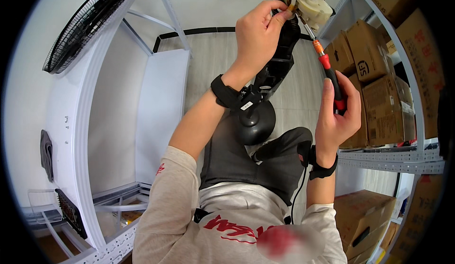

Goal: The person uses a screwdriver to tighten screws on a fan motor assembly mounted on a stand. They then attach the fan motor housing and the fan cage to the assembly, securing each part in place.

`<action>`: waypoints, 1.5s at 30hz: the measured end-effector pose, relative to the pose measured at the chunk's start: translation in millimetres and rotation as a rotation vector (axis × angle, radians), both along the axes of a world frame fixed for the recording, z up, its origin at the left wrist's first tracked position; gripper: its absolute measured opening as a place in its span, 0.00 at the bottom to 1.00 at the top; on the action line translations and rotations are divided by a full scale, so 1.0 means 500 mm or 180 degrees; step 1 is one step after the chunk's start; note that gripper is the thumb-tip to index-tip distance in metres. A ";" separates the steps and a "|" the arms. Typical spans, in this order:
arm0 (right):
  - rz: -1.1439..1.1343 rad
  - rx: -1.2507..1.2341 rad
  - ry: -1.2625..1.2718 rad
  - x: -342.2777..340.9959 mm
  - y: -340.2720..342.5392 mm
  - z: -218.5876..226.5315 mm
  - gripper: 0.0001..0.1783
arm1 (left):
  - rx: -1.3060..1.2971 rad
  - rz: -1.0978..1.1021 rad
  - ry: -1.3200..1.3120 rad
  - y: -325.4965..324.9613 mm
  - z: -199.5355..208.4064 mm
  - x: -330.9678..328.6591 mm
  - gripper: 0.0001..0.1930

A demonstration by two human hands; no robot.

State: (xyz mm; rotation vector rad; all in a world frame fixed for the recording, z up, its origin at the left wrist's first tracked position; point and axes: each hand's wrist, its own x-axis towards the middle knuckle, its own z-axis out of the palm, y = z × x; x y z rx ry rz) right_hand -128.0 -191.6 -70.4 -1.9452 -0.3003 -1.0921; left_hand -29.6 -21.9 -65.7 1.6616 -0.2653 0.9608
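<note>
At the top of the view is a fan motor (314, 13) with a cream plastic housing and a metal part, set on a black stand (279, 72). My left hand (258, 36) reaches up to its left side, thumb and forefinger pinched close to a pale strip and thin wires. What sits between those fingertips is too small to make out. In my right hand (340, 110) is a red and black screwdriver (327, 64), held by its handle. Its shaft slants up to the underside of the motor housing; the tip's exact contact is hidden.
A black fan grille (85, 31) lies on the white shelf top at left, with several small screws (66, 121) and a grey cloth (46, 155) nearer me. Cardboard boxes (386, 107) fill the rack at right. The stand's round black base (256, 124) is by my legs.
</note>
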 end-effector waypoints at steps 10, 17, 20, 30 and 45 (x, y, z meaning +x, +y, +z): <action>-0.0255 -0.0398 -0.0362 0.018 0.011 0.006 0.12 | -0.0054 0.0018 0.0068 -0.005 0.008 -0.005 0.07; -0.0525 -0.0881 -0.0504 0.006 0.025 0.031 0.12 | -0.0095 0.0028 0.0099 -0.007 0.009 -0.002 0.07; -0.0543 -0.1040 -0.0728 0.011 0.030 0.038 0.11 | -0.0068 0.0044 0.0096 -0.006 0.012 -0.005 0.07; -0.0517 -0.1005 0.0141 -0.014 0.029 0.088 0.14 | 0.0167 0.0184 -0.0028 0.005 0.012 -0.008 0.06; -0.0837 -0.1432 0.0101 -0.023 0.029 0.091 0.15 | 0.0283 0.0376 -0.0200 0.003 0.009 -0.009 0.05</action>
